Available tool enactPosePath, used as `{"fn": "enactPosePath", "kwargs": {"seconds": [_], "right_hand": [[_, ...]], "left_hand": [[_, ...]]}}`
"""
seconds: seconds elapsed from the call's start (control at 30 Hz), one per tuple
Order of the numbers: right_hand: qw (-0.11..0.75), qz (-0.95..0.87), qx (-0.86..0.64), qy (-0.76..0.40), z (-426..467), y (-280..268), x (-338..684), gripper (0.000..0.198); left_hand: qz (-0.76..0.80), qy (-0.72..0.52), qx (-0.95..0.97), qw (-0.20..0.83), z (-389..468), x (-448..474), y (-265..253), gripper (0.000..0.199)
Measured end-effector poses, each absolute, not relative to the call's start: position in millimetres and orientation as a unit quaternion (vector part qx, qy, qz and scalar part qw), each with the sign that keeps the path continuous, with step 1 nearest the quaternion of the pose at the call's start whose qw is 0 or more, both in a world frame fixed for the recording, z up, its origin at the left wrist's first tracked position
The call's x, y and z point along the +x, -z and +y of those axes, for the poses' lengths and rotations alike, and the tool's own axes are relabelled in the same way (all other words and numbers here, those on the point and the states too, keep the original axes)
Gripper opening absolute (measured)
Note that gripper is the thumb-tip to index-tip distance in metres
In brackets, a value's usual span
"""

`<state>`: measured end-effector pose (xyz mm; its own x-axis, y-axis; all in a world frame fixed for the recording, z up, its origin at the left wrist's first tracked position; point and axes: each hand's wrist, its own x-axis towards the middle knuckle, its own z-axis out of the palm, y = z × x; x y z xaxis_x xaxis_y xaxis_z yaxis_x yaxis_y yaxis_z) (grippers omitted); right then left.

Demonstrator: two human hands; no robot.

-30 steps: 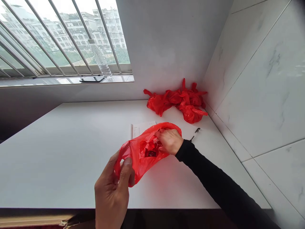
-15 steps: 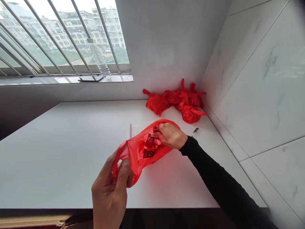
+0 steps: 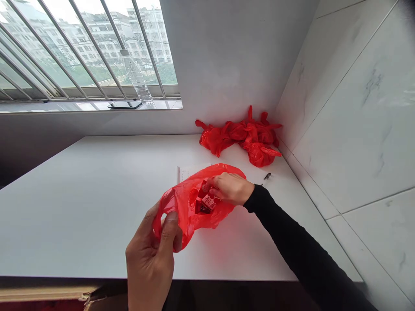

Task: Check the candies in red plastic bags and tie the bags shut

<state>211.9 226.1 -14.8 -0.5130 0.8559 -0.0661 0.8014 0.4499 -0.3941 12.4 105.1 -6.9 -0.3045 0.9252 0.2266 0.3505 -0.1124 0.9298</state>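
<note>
My left hand (image 3: 158, 242) is closed on the gathered handle end of a thin red plastic bag (image 3: 184, 203), its thumb pressed over the film. The bag's mouth gapes upward above the table. Inside lie several small red packets (image 3: 209, 201) with pale printing, one with a dark patch. Reaching into the mouth from the right, my right hand (image 3: 231, 187) has bent fingers closed around a small red packet (image 3: 204, 187) at the upper left of the pile. The far side of those fingers is partly hidden.
Several tied red bags (image 3: 240, 136) are heaped in the back corner. Partly behind the open bag is a printed paper (image 3: 184, 172); a black pen (image 3: 267, 176) lies to its right. A water bottle (image 3: 138, 77) and phone (image 3: 125, 105) sit on the windowsill.
My right hand has shifted slightly down within the bag, and its fingers have moved over the packets, which lie differently. The left hand keeps its hold on the bag.
</note>
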Motion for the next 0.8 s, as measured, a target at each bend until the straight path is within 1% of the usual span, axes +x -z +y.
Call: {"fn": "enactPosePath", "kwargs": {"seconds": [0.1, 0.23, 0.27, 0.37, 0.4, 0.53, 0.67, 0.8], "right_hand": [[0.045, -0.832, -0.530, -0.155, 230, 20, 214, 0.022], [0.037, -0.817, -0.564, -0.114, 233, 21, 217, 0.020], [0.036, -0.816, -0.567, -0.107, 233, 22, 217, 0.021], [0.030, -0.815, -0.571, -0.093, 234, 26, 216, 0.033], [0.028, -0.815, -0.572, -0.090, 235, 27, 216, 0.034], [0.024, -0.806, -0.586, -0.081, 239, 25, 215, 0.019], [0.037, -0.798, -0.597, -0.076, 239, 21, 216, 0.022], [0.050, -0.791, -0.604, -0.089, 238, 28, 211, 0.021]], "left_hand": [[0.598, -0.536, 0.522, 0.289, 105, 11, 9, 0.039], [0.595, -0.533, 0.518, 0.305, 105, 10, 12, 0.042], [0.598, -0.530, 0.519, 0.305, 105, 9, 12, 0.042], [0.601, -0.523, 0.521, 0.305, 106, 9, 13, 0.040], [0.602, -0.522, 0.522, 0.305, 106, 9, 12, 0.040], [0.600, -0.525, 0.520, 0.307, 106, 9, 12, 0.042], [0.607, -0.525, 0.515, 0.301, 107, 8, 12, 0.043], [0.610, -0.512, 0.520, 0.309, 107, 8, 11, 0.041]]}}
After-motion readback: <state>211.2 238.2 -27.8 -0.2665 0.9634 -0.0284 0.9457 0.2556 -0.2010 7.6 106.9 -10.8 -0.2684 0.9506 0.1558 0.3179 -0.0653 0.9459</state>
